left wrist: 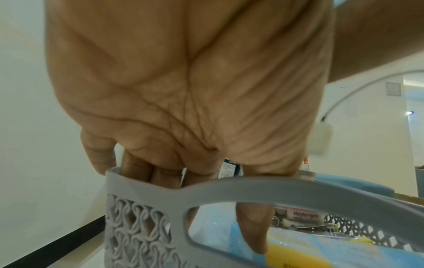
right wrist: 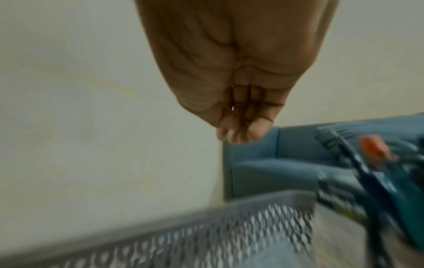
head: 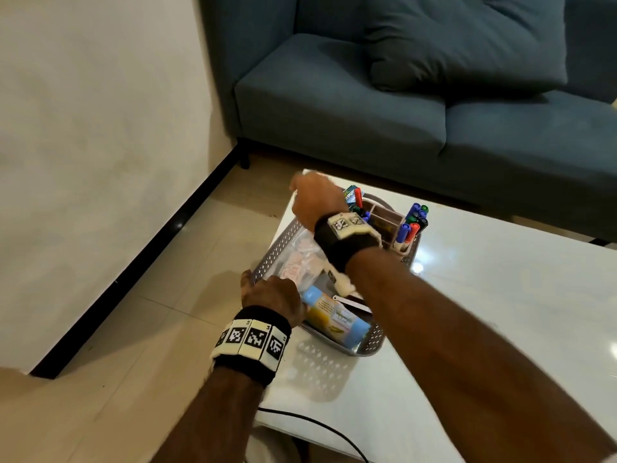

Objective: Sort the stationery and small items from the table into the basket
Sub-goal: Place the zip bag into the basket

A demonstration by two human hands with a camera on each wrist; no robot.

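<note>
Grey perforated plastic basket (head: 273, 252), frame centre, on white glossy desk (head: 484, 312); holds blue-yellow packet (head: 337, 317), marker organiser (head: 399, 228). Left hand (head: 272, 297) fingers (left wrist: 98, 154) hooked over near rim. Right hand (head: 315, 195) at far rim, fingers loosely curled, empty. Step: sorting apparently finished; next likely two-handed lift.

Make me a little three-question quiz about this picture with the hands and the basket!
1. True or false: the left hand grips the handle of the grey perforated plastic basket.
2. Where do the upright coloured marker pens stand? A) on the blue fabric sofa B) in a holder inside the basket C) on the floor
3. Fill in: the light-blue and yellow packet lies ____ the basket.

Key: 1 true; 2 B; 3 inside.
</note>
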